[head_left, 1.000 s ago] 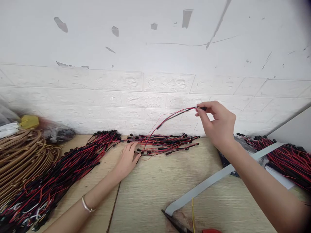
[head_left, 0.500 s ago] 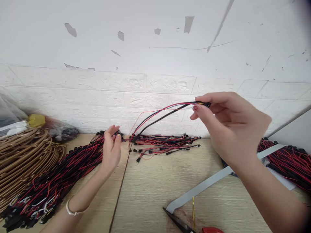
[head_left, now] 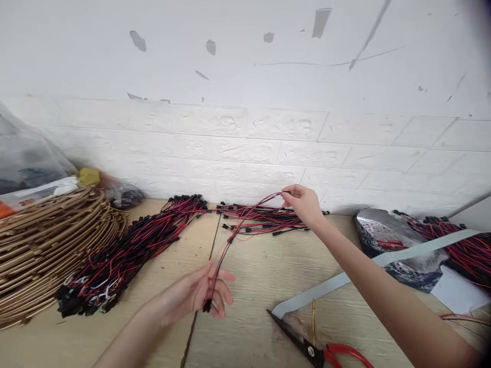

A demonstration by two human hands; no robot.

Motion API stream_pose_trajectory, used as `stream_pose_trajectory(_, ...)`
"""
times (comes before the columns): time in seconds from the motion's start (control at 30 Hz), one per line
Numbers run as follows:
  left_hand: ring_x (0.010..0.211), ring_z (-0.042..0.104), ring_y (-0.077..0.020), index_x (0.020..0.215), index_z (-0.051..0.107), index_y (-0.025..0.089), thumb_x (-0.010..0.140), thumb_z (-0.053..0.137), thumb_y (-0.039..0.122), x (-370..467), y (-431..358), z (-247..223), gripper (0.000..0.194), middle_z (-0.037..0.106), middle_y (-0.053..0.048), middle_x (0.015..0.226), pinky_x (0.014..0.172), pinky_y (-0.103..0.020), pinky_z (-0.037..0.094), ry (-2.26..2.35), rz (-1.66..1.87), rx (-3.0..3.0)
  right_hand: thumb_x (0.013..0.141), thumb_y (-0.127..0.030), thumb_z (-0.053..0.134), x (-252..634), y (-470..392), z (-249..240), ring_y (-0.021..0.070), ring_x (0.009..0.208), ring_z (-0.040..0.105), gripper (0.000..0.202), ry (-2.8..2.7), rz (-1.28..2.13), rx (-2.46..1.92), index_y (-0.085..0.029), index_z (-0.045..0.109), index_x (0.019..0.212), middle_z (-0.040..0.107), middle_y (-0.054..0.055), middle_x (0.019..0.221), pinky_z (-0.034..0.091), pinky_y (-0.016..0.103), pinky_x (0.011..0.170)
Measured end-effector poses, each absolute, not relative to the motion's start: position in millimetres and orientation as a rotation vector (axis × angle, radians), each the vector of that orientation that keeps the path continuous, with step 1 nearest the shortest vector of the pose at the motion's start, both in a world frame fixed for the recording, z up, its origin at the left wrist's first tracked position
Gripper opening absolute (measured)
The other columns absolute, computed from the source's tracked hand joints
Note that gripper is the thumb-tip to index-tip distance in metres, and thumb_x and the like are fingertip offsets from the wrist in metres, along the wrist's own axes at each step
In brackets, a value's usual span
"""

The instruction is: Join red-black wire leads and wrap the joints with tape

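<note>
A wire harness (head_left: 237,228) of thin red and black wires stretches between my hands. My right hand (head_left: 305,205) pinches its upper end, holding it raised in front of the wall. The lower end hangs down across my left hand (head_left: 213,294), with a black connector (head_left: 207,305) at its tip. My left palm faces up with the fingers apart behind the wires, not closed round them. Below and behind the raised harness, several similar harnesses (head_left: 264,219) lie on the table. To the left is a thick pile of red and black harnesses (head_left: 141,245).
Red-handled scissors (head_left: 310,351) lie at the front, their tip at a grey strip (head_left: 326,287) running to the right. A yellow stick (head_left: 313,322) lies beside them. At right are a plastic bag (head_left: 399,250) and another harness pile (head_left: 468,250). Coiled brown strips (head_left: 49,245) sit at far left.
My right hand has moved lower and farther off with its end of the harness. My left hand has come from the left pile to the harness's lower end. The view has shifted.
</note>
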State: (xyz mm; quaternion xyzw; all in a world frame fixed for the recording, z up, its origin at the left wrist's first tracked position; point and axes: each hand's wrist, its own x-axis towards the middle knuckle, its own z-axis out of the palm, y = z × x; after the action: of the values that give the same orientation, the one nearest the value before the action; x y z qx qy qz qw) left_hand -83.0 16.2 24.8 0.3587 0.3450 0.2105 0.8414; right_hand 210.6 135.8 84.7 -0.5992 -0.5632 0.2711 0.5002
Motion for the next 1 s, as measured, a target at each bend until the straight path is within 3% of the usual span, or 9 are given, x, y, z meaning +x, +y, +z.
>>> stream_pose_trajectory(0.13, 0.05, 0.047, -0.0088, 0.096, 0.065, 0.011, 0.079, 0.063, 0.039, -78.3, 14.2, 6.6, 0.032, 0.057, 0.0, 0.063, 0.051, -0.02, 0.033, 0.907, 0.637, 0.629, 0.077, -0.02, 0.056, 220.7, 146.8, 73.1, 0.0169, 0.065, 0.068, 0.023, -1.306, 0.74, -1.549, -0.012, 0.061, 0.098, 0.068, 0.006, 0.072, 0.054, 0.027, 0.064)
stream_pose_trajectory(0.23, 0.047, 0.039, -0.0062, 0.096, 0.064, 0.01, 0.076, 0.066, 0.029, -64.0, 13.0, -0.9, 0.028, 0.052, 0.003, 0.058, 0.048, -0.019, 0.027, 0.966, 0.715, 0.587, 0.077, -0.021, 0.059, 223.9, 145.6, 68.8, 0.0202, 0.077, 0.069, 0.05, -1.331, 0.806, -1.655, -0.009, 0.048, 0.125, 0.07, 0.013, 0.091, 0.054, 0.03, 0.068)
stream_pose_trajectory(0.3, 0.048, 0.039, -0.006, 0.097, 0.063, 0.009, 0.073, 0.068, 0.026, -52.8, 9.5, -4.6, 0.029, 0.052, 0.003, 0.057, 0.049, -0.019, 0.026, 0.973, 0.753, 0.575, 0.073, -0.022, 0.063, 224.2, 137.6, 63.8, 0.0236, 0.084, 0.067, 0.062, -1.38, 0.809, -1.737, -0.009, 0.044, 0.13, 0.07, 0.015, 0.095, 0.053, 0.034, 0.073)
stream_pose_trajectory(0.37, 0.049, 0.042, -0.0066, 0.099, 0.062, 0.009, 0.071, 0.069, 0.025, -42.2, 4.0, -7.1, 0.032, 0.054, 0.002, 0.059, 0.05, -0.02, 0.027, 0.975, 0.791, 0.583, 0.071, -0.021, 0.065, 220.7, 121.2, 57.4, 0.025, 0.093, 0.063, 0.054, -1.451, 0.792, -1.789, -0.01, 0.052, 0.122, 0.068, 0.016, 0.099, 0.049, 0.036, 0.081)
stream_pose_trajectory(0.47, 0.051, 0.047, -0.0085, 0.103, 0.06, 0.01, 0.071, 0.07, 0.031, -28.5, -6.5, -7.8, 0.04, 0.058, 0.0, 0.063, 0.052, -0.022, 0.031, 0.956, 0.821, 0.65, 0.075, -0.021, 0.06, 204.6, 79.0, 47.2, 0.0213, 0.086, 0.062, 0.016, -1.596, 0.864, -1.769, -0.013, 0.065, 0.088, 0.069, 0.01, 0.089, 0.046, 0.031, 0.08)
stream_pose_trajectory(0.57, 0.052, 0.053, -0.0112, 0.103, 0.056, 0.012, 0.07, 0.069, 0.041, -15.4, -16.8, -6.3, 0.046, 0.062, -0.001, 0.069, 0.054, -0.025, 0.037, 0.945, 0.801, 0.786, 0.081, -0.034, 0.054, 177.8, 26.7, 36.1, 0.0158, 0.06, 0.058, 0.026, -1.715, 1.107, -1.68, -0.016, 0.06, 0.063, 0.062, 0.0, 0.059, 0.045, 0.026, 0.059)
stream_pose_trajectory(0.67, 0.053, 0.057, -0.0136, 0.102, 0.049, 0.014, 0.071, 0.066, 0.046, -1.8, -26.1, -5.9, 0.048, 0.063, -0.001, 0.068, 0.054, -0.027, 0.04, 0.986, 0.793, 0.89, 0.088, -0.034, 0.043, 149.8, -10.7, 22.0, 0.0125, 0.053, 0.055, 0.033, -1.703, 1.496, -1.384, -0.019, 0.053, 0.062, 0.057, -0.003, 0.053, 0.041, 0.023, 0.053)
stream_pose_trajectory(0.83, 0.057, 0.056, -0.0135, 0.127, 0.023, 0.016, 0.079, 0.059, 0.036, 15.2, -39.1, -7.4, 0.063, 0.064, 0.001, 0.067, 0.059, -0.026, 0.045, 1.067, 0.846, 0.92, 0.083, -0.029, 0.048, 127.0, -20.8, -3.7, 0.0099, 0.037, 0.042, 0.028, -1.377, 1.477, -1.583, -0.022, 0.039, 0.058, 0.038, -0.008, 0.044, 0.035, 0.023, 0.038)
stream_pose_trajectory(1.0, 0.069, 0.062, -0.0156, 0.131, 0.017, 0.019, 0.083, 0.052, 0.025, 19.9, -43.8, -10.0, 0.06, 0.068, -0.006, 0.087, 0.065, -0.029, 0.051, 1.082, 0.87, 0.958, 0.086, -0.028, 0.04, 130.3, -16.5, -10.9, 0.0119, 0.045, 0.047, 0.027, -1.519, 1.341, -1.628, -0.02, 0.046, 0.062, 0.049, -0.002, 0.054, 0.035, 0.024, 0.041)
